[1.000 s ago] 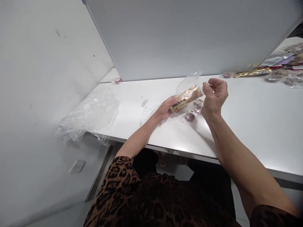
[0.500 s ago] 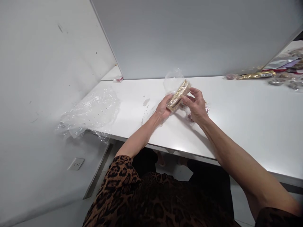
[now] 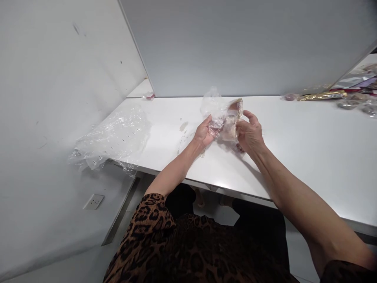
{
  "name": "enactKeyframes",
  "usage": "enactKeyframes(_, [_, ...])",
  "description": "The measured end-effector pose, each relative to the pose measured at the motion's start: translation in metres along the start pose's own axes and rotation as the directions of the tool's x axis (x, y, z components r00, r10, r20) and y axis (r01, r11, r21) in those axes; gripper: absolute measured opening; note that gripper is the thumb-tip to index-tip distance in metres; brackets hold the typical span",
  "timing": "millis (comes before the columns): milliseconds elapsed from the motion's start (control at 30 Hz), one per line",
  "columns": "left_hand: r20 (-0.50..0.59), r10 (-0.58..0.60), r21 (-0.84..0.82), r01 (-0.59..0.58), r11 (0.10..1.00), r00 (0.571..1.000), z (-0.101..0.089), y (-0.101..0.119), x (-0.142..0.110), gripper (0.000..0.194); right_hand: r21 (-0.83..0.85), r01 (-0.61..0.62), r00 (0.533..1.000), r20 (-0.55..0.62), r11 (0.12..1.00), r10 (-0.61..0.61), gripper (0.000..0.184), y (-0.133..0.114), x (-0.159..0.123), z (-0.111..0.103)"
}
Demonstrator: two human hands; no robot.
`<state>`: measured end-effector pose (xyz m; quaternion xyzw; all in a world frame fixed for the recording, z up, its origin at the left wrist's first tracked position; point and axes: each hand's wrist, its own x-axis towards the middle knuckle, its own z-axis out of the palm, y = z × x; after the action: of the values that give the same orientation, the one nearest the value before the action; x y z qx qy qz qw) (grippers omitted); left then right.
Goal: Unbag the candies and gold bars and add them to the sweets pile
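My left hand (image 3: 204, 133) is closed around a clear plastic bag (image 3: 212, 103), with something reddish showing through the film by the fingers. My right hand (image 3: 251, 133) pinches the right side of a flat packet (image 3: 231, 127) with a brown, gold-edged top and a pale lower part. The packet meets the bag between my hands; whether it is inside the film I cannot tell. Below my right fingers, a small clear packet with dark red contents (image 3: 240, 148) lies on the white table (image 3: 294, 165), partly hidden.
A large crumpled sheet of clear plastic (image 3: 118, 133) hangs over the table's left edge. A small red-and-white packet (image 3: 149, 96) lies by the grey panel (image 3: 235, 47). Gold wrapping (image 3: 324, 95) and several clear bags (image 3: 357, 103) are at the far right.
The gold packet has turned from a slanted, edge-on position to a more upright one, showing its brown and pale face. My right hand has shifted slightly right; reddish contents now show at my left hand.
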<state>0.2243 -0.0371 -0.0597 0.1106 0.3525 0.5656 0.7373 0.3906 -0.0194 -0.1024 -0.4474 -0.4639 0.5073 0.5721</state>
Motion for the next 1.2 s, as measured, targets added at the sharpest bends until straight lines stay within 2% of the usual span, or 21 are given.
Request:
enactKeyframes(100, [0.011, 0.011, -0.015, -0.011, 1.0, 1.0, 0.001, 0.0, -0.004, 0.029, 0.054, -0.089, 0.996, 0.022, 0.995, 0.088, 0.052, -0.007, -0.001, 0.001])
enactKeyframes(200, [0.016, 0.059, 0.022, -0.059, 0.998, 0.998, -0.002, 0.0, -0.001, 0.031, 0.082, -0.137, 0.989, 0.076, 0.987, 0.131, 0.051, -0.015, -0.009, 0.008])
enactKeyframes(300, [0.041, 0.098, 0.106, -0.102, 0.989, 0.994, -0.007, 0.0, 0.005, 0.027, 0.066, -0.107, 0.988, 0.117, 0.992, 0.099, 0.053, -0.018, -0.015, 0.013])
enactKeyframes(433, [0.136, 0.094, 0.22, -0.123, 0.968, 0.986, -0.011, -0.002, 0.003, 0.03, 0.061, -0.046, 0.999, 0.01, 0.997, 0.045, 0.051, -0.008, -0.011, 0.013])
enactKeyframes(500, [0.213, 0.022, 0.333, -0.093, 0.938, 0.977, -0.011, -0.005, -0.002, 0.035, 0.066, -0.023, 0.998, -0.06, 0.998, 0.026, 0.048, -0.004, -0.006, 0.011])
enactKeyframes(567, [0.266, -0.101, 0.454, -0.032, 0.89, 0.959, -0.012, -0.007, -0.007, 0.041, 0.079, -0.008, 0.993, -0.118, 0.997, 0.017, 0.044, -0.003, -0.004, 0.009])
enactKeyframes(633, [0.276, -0.194, 0.524, 0.022, 0.852, 0.941, -0.013, -0.008, -0.01, 0.042, 0.102, 0.014, 0.987, -0.158, 0.995, 0.003, 0.047, -0.007, -0.004, 0.007])
enactKeyframes(700, [0.267, -0.227, 0.553, 0.044, 0.832, 0.936, -0.014, -0.007, -0.011, 0.038, 0.103, 0.047, 0.983, -0.181, 0.994, -0.028, 0.057, -0.013, -0.004, 0.006])
enactKeyframes(733, [0.269, -0.236, 0.565, 0.046, 0.824, 0.934, -0.015, -0.006, -0.011, 0.036, 0.089, 0.063, 0.981, -0.19, 0.994, -0.045, 0.056, -0.016, -0.004, 0.005])
enactKeyframes(833, [0.3, -0.291, 0.587, 0.064, 0.807, 0.909, -0.014, -0.004, -0.011, 0.036, 0.046, 0.069, 0.971, -0.231, 0.997, -0.057, 0.03, -0.025, 0.0, 0.0])
enactKeyframes(900, [0.334, -0.336, 0.583, 0.087, 0.808, 0.881, -0.013, -0.004, -0.012, 0.04, 0.085, 0.023, 0.963, -0.27, 0.996, 0.001, 0.034, -0.029, 0.003, -0.003])
enactKeyframes(1000, [0.362, -0.373, 0.578, 0.108, 0.809, 0.854, -0.012, -0.005, -0.013, 0.037, 0.26, -0.097, 0.94, -0.293, 0.961, 0.174, 0.039, -0.033, 0.008, -0.005])
enactKeyframes(1100, [0.342, -0.324, 0.555, 0.089, 0.827, 0.882, -0.013, -0.006, -0.011, 0.029, 0.395, -0.125, 0.95, -0.217, 0.91, 0.225, 0.035, -0.034, 0.007, -0.004])
enactKeyframes(1200, [0.27, -0.197, 0.442, 0.061, 0.895, 0.943, -0.015, -0.007, -0.004, 0.019, 0.359, -0.115, 0.975, -0.136, 0.926, 0.174, 0.046, -0.033, 0.001, 0.0])
